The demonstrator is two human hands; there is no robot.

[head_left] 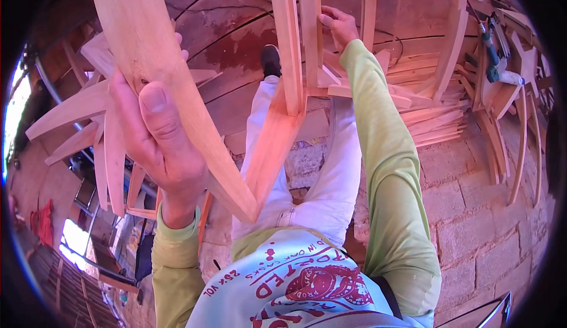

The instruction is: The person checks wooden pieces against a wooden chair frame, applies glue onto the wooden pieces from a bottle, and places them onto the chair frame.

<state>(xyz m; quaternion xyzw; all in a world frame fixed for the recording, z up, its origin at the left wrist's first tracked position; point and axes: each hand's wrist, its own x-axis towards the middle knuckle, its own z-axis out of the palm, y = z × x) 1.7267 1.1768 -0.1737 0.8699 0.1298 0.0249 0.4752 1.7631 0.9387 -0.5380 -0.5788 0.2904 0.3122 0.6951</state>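
Observation:
My left hand (159, 127) is wrapped round a broad, slightly curved wooden leg (183, 86), thumb on its near face. This leg meets a flat wooden rail (274, 136) at a corner close to my waist. The rail runs forward to upright wooden posts, and together they look like part of a chair frame. Farther out, my right hand (341, 28) has its fingers closed at the edge of a wooden post (309, 33). Part of that grip is hidden behind the wrist and the post.
Curved wooden pieces (71, 112) are heaped at left. Stacked thin boards (434, 121) lie on the right by a block wall (472, 227). A teal air tool (491, 50) rests on more wooden frames at far right. My shoe (271, 61) is on the floor beyond the rail.

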